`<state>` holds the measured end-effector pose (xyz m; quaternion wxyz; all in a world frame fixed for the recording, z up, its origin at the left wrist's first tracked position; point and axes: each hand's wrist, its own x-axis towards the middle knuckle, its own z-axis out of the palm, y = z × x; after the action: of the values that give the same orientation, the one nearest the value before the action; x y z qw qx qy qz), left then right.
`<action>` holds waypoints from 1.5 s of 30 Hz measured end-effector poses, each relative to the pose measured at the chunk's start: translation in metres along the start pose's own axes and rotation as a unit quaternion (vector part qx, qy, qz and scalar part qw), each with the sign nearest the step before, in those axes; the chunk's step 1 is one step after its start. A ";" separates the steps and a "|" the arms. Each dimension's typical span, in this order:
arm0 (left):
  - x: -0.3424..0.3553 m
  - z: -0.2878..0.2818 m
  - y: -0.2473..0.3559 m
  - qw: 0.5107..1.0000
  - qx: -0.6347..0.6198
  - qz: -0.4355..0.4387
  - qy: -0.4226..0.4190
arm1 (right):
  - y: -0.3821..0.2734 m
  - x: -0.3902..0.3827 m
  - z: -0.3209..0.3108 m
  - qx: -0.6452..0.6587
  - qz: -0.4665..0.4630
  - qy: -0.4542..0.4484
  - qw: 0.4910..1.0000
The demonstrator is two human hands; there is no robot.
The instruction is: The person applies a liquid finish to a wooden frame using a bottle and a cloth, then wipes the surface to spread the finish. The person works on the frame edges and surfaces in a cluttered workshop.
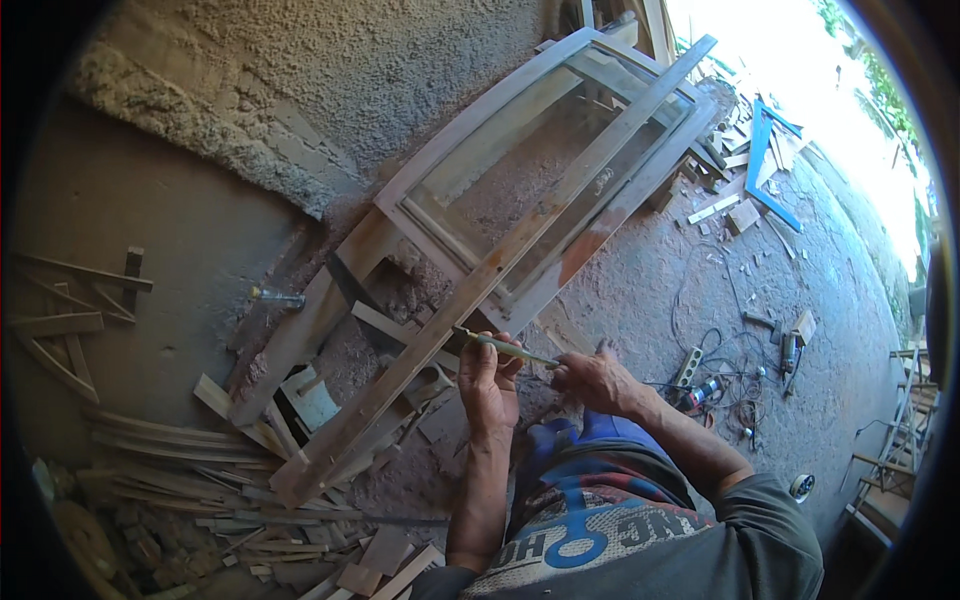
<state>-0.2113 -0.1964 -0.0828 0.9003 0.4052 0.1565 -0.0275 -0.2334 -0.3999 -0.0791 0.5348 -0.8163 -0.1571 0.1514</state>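
So, a slim greenish stick is being held between two bare hands, out in front of the body and right next to a long wooden plank. Its dark end is pinched by the left hand, thumb against fingertips, so that grip is pretty narrow. The other end is gripped in the curled fingers of the right hand, though how exactly they're wrapped can't be made out. Whether the plank is touched by the stick's tip can't be told either.

The plank itself is laid slantwise across a big wooden frame with glass-like panels. Over on the right, a red-and-dark power tool and a power strip are surrounded by tangled cords, and a blue angled frame is seen farther up among offcuts. At lower left, loads of wood strips are piled up.
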 end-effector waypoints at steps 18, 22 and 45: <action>0.132 -0.011 -0.067 0.863 0.497 0.085 -0.021 | 0.126 0.098 -0.161 -0.062 0.061 0.388 0.917; 0.158 0.000 -0.056 0.792 0.606 0.071 0.019 | 0.145 0.159 -0.206 -0.222 0.157 0.260 0.927; 0.220 0.021 -0.045 0.543 0.822 0.115 -0.124 | 0.199 0.036 -0.224 -0.260 0.260 0.242 0.898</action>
<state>-0.0053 -0.2252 -0.1693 0.1785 0.9750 -0.0961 -0.0910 -0.0886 -0.6450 -0.1800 0.2667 -0.9494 0.1616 0.0367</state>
